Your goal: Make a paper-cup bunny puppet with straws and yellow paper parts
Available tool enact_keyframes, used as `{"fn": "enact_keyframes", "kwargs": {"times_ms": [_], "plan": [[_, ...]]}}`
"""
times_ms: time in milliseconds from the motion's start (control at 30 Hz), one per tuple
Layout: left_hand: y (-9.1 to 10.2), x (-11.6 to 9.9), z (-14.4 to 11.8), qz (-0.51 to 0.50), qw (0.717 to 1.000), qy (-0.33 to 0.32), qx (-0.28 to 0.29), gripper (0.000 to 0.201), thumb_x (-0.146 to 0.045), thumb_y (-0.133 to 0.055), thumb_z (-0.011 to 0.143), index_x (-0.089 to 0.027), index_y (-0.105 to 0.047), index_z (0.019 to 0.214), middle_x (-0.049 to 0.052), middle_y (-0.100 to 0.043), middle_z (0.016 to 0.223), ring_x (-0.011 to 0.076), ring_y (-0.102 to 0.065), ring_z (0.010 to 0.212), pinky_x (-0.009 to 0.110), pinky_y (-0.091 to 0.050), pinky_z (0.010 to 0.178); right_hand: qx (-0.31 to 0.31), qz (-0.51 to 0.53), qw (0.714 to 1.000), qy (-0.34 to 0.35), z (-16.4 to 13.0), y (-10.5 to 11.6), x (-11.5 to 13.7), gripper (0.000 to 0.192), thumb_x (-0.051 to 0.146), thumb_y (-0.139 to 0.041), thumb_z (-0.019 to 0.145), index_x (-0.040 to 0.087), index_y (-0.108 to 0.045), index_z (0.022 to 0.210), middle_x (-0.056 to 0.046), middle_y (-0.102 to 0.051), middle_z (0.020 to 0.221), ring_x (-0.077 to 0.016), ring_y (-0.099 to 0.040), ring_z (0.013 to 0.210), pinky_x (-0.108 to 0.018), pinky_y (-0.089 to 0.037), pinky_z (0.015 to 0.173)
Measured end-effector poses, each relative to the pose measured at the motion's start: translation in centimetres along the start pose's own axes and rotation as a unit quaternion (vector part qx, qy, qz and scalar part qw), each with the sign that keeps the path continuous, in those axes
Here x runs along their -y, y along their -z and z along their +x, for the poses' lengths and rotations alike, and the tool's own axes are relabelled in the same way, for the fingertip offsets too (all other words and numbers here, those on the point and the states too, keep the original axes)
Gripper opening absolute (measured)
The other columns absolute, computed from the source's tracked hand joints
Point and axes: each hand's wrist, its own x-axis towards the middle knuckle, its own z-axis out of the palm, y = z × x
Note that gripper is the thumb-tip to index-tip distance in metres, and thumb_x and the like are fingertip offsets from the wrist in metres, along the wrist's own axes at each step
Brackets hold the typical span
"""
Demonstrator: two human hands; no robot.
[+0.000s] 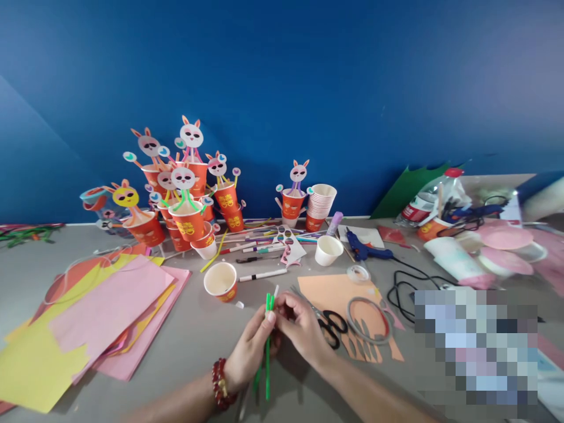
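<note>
Green pipe cleaners are pinched upright between the thumb and fingers of my left hand, their short tops poking up above the thumb and longer ends hanging below. My right hand meets it from the right, its fingers closed around the upper part of the same bundle. A thin pale stick shows just above the fingers; how it is joined to the green strands is hidden. Black-handled scissors lie beside my right hand. A paper cup stands open just beyond my hands.
Rabbit-faced cup figures crowd the back left. Stacked paper cups stand further right, with a blue glue gun and its cord nearby. Coloured paper sheets cover the left side. Markers and orange paper lie mid-table.
</note>
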Motion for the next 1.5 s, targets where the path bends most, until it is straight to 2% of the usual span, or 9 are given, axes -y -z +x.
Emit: {"fn": "enact_keyframes", "kwargs": {"times_ms": [100,200,400,533,700,1000,1300,1400,1500], "plan": [[0.2,0.3,0.0,-0.022,1.000,0.000,0.019,0.061,-0.072,-0.060,0.075,-0.019,-0.052,0.104,-0.008,-0.044,0.055,0.0058,-0.034,0.045,0.019,-0.024,0.042,-0.017,-0.014,0.999,0.024,-0.2,-0.1,0.1,0.016,0.033,-0.072,0.081,0.021,-0.061,0.079,0.003,-0.049,0.071,-0.0143,-0.047,0.066,-0.024,-0.040,0.060],[0.4,0.5,0.2,-0.068,0.996,-0.003,0.057,0.053,-0.065,-0.064,0.078,-0.021,-0.048,0.101,-0.012,-0.035,0.050,0.0045,-0.025,0.041,0.018,-0.017,0.039,-0.029,0.028,0.999,-0.003,-0.3,-0.2,-0.2,0.023,0.032,-0.075,0.078,0.022,-0.060,0.092,0.003,-0.054,0.075,-0.0145,-0.050,0.068,-0.025,-0.042,0.064],[0.5,0.2,0.5,-0.064,0.991,-0.047,0.104,0.044,-0.059,-0.065,0.081,-0.021,-0.048,0.094,-0.011,-0.034,0.052,0.0037,-0.023,0.040,0.016,-0.018,0.037,-0.015,0.105,0.993,-0.055,0.2,0.0,0.3,0.029,0.044,-0.076,0.076,0.020,-0.059,0.079,0.004,-0.050,0.069,-0.0124,-0.046,0.064,-0.023,-0.039,0.060],[0.6,0.2,0.5,-0.042,0.991,-0.051,0.118,0.039,-0.057,-0.061,0.085,-0.020,-0.047,0.091,-0.010,-0.039,0.053,0.0032,-0.028,0.037,0.014,-0.024,0.035,0.021,0.137,0.987,-0.080,0.4,0.5,1.0,0.031,0.048,-0.074,0.078,0.019,-0.062,0.080,0.004,-0.052,0.066,-0.0112,-0.046,0.060,-0.023,-0.038,0.056],[0.8,0.7,0.6,-0.050,0.982,-0.048,0.177,0.031,-0.051,-0.052,0.092,-0.021,-0.046,0.093,-0.009,-0.046,0.053,0.0055,-0.036,0.028,0.015,-0.027,0.028,0.009,0.149,0.984,-0.096,0.6,0.7,1.1,0.032,0.047,-0.078,0.073,0.018,-0.067,0.080,0.004,-0.055,0.067,-0.0105,-0.049,0.059,-0.023,-0.040,0.055],[0.9,-0.1,0.7,-0.090,0.979,-0.003,0.185,0.028,-0.046,-0.051,0.094,-0.020,-0.049,0.087,-0.010,-0.041,0.050,0.0031,-0.021,0.030,0.014,-0.021,0.028,-0.008,0.174,0.982,-0.073,0.7,0.7,0.7,0.025,0.042,-0.078,0.076,0.018,-0.074,0.080,0.002,-0.053,0.074,-0.0086,-0.047,0.059,-0.022,-0.040,0.054],[1.1,0.0,0.5,-0.076,0.980,0.018,0.184,0.034,-0.051,-0.055,0.091,-0.017,-0.052,0.091,-0.010,-0.041,0.051,0.0023,-0.023,0.030,0.013,-0.022,0.029,0.030,0.189,0.978,-0.078,0.8,1.0,-0.2,0.024,0.039,-0.077,0.078,0.016,-0.072,0.085,0.004,-0.055,0.071,-0.0065,-0.050,0.052,-0.021,-0.038,0.050],[1.1,0.1,0.6,-0.072,0.979,0.032,0.190,0.035,-0.051,-0.055,0.090,-0.016,-0.053,0.090,-0.010,-0.042,0.050,0.0017,-0.024,0.030,0.013,-0.022,0.028,0.067,0.188,0.976,-0.084,0.8,1.2,0.1,0.024,0.039,-0.075,0.080,0.016,-0.069,0.079,0.004,-0.056,0.072,-0.0064,-0.050,0.050,-0.021,-0.038,0.049],[1.0,0.2,0.7,-0.066,0.982,0.025,0.176,0.034,-0.050,-0.059,0.088,-0.017,-0.051,0.089,-0.009,-0.046,0.052,0.0028,-0.032,0.029,0.013,-0.027,0.028,0.057,0.162,0.982,-0.076,0.8,1.3,0.4,0.028,0.038,-0.074,0.081,0.016,-0.062,0.069,0.005,-0.053,0.067,-0.0074,-0.049,0.052,-0.021,-0.038,0.051]]}}
